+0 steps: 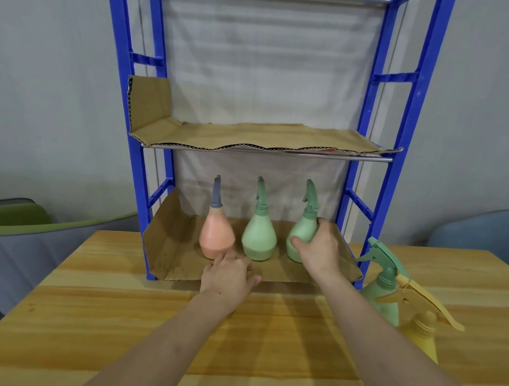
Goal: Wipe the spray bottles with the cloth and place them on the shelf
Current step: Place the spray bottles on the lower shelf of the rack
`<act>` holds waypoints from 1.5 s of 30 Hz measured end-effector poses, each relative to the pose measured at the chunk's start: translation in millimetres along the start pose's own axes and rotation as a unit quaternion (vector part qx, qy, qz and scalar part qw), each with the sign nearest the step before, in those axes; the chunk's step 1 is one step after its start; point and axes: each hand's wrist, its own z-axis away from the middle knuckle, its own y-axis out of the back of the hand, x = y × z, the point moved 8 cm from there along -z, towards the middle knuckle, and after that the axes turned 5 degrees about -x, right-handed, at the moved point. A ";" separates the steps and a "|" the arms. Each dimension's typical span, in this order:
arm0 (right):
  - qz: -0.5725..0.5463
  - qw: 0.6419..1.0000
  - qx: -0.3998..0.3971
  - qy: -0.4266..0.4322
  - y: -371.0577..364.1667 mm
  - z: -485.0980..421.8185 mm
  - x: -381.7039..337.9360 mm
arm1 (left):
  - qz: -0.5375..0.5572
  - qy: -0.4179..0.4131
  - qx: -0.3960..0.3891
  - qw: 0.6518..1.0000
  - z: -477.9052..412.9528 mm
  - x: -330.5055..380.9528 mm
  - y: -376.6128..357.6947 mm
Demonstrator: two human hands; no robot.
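Observation:
A blue shelf rack [373, 193] stands at the back of the wooden table, its lower shelf lined with cardboard [173, 253]. On that shelf stand an orange spray bottle [215, 234], a green spray bottle [259, 236] in the middle and another green spray bottle [301, 230] on the right. My right hand [320, 248] grips the right green bottle around its body. Just in front of the orange bottle, my left hand [227, 277] rests on the cardboard edge with relaxed fingers. No cloth is visible.
To the right of the rack, a green spray bottle [383, 287] and a yellow spray bottle [421, 332] stand on the table [105, 318]. The upper cardboard-lined shelf [253, 135] holds nothing. A green chair [6, 218] is at left, a blue chair [490, 229] at right.

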 end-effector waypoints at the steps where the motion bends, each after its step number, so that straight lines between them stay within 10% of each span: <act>1: 0.002 1.000 -0.002 0.000 -0.5 -0.3 -0.7 | 0.000 0.000 -0.001 1.000 -0.2 0.3 0.3; 28: 0.054 0.995 0.035 0.072 37.3 57.1 -41.0 | 0.044 -0.015 0.018 0.999 24.3 11.8 18.5; 37: 0.041 0.972 0.112 0.200 131.0 163.9 -80.6 | 0.133 -0.074 0.096 0.984 77.4 53.8 21.3; 45: 0.015 0.974 0.183 0.136 228.4 198.7 -3.7 | 0.212 -0.153 0.068 0.963 112.0 159.2 -11.4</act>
